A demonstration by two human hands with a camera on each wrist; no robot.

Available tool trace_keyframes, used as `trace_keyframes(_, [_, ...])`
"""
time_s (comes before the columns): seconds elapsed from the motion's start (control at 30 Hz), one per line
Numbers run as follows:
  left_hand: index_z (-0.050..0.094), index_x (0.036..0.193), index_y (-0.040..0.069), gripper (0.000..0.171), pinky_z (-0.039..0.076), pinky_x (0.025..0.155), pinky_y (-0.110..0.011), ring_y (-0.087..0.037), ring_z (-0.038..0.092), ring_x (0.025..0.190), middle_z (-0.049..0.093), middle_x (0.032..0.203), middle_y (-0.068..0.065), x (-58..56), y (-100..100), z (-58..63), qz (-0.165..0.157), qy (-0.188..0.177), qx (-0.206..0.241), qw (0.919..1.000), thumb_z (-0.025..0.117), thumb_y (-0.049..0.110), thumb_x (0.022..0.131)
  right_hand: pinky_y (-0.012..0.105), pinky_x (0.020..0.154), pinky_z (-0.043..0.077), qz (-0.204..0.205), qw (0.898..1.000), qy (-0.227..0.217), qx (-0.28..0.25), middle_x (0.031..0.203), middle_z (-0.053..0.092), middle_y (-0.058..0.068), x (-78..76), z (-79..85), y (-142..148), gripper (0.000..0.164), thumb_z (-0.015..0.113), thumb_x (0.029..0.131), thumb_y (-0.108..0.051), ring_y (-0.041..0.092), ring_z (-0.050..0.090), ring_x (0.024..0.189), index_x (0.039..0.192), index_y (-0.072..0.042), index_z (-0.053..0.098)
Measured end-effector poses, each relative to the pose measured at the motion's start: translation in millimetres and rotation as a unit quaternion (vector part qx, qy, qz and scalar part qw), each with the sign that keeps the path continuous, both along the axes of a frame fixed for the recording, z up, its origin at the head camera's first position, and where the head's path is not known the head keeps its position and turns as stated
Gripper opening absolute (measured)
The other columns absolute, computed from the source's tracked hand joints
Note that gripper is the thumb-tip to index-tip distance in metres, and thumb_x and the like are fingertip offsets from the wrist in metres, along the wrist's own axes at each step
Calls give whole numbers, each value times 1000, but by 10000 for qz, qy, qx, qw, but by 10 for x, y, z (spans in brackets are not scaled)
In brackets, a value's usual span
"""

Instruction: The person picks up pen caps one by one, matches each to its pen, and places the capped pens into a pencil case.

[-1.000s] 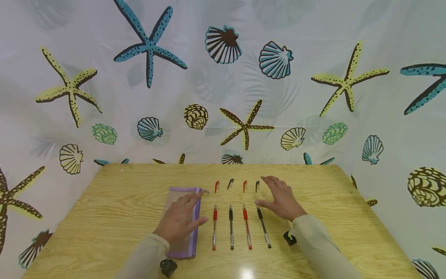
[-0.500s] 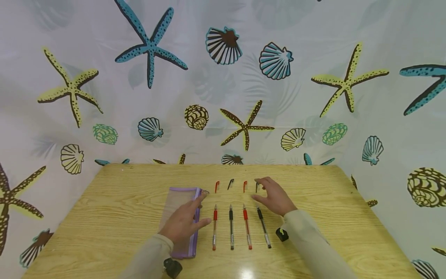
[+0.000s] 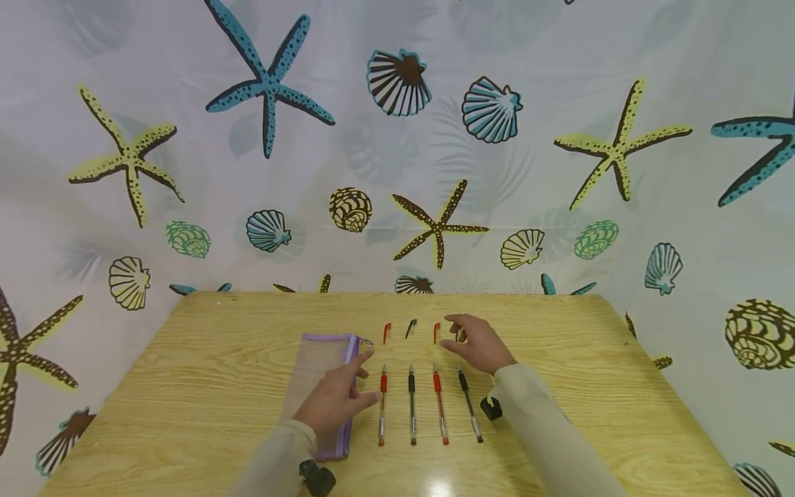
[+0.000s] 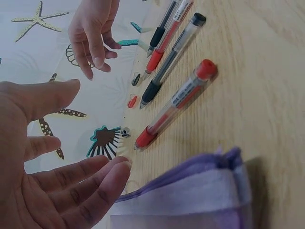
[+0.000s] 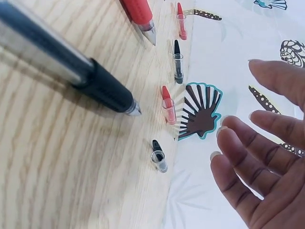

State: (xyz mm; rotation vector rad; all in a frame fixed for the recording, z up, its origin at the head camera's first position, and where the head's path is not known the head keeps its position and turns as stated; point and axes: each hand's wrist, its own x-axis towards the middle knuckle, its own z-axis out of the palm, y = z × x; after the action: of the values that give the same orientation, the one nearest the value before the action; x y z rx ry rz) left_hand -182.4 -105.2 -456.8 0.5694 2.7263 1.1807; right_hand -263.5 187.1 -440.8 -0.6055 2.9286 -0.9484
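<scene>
My left hand (image 3: pixel 335 397) hovers over the right side of a mesh zip pouch (image 3: pixel 313 366) with purple edging, fingers spread and holding nothing. Two red gel pens (image 3: pixel 440 407) and two black gel pens (image 3: pixel 413 407) lie uncapped in an alternating row, tips away from me. Beyond them are their loose caps: two red caps (image 3: pixel 386 333) and two black caps (image 5: pixel 159 156). Over the rightmost black cap is my right hand (image 3: pixel 478 343), partly covering it in the head view. In the right wrist view its fingers (image 5: pixel 238 186) are apart with nothing between them.
The wooden table (image 3: pixel 590 414) carries everything. A white curtain (image 3: pixel 397 152) printed with starfish and shells hangs behind and along both sides. A small black device (image 3: pixel 491 407) is on the right wrist, another black device (image 3: pixel 317 478) on the left.
My right hand has moved left, from beside the rightmost black cap to over it. My left hand has drifted slightly right and nearer to me. Pens, caps and pouch lie where they were.
</scene>
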Motion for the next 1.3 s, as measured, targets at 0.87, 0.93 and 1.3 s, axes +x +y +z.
trace_keyframes(0.87, [40,143,5,69,53,68,-37,-16,60,75,61,115,-18,58,207,-90,704,-610,-66,9956,73,23,86,29,58,46,66,9989,-434,-173,93,66,6,-359,-107,-173,43,63,94,-22,13,56,68,131,0,55])
trace_keyframes(0.93, [41,142,3,69,52,68,-38,-17,60,76,62,111,-17,57,222,-93,739,-491,-178,9959,74,22,84,29,58,45,84,9985,-496,-193,93,65,6,-380,-111,-194,44,63,95,-22,15,56,69,131,0,55])
trace_keyframes(1.3, [44,138,2,68,50,72,-41,-20,56,79,60,90,-6,51,291,-135,825,-217,-452,9953,77,20,81,36,68,51,183,9967,-721,-339,91,65,7,-447,-80,-349,42,63,94,-20,23,62,75,130,1,57])
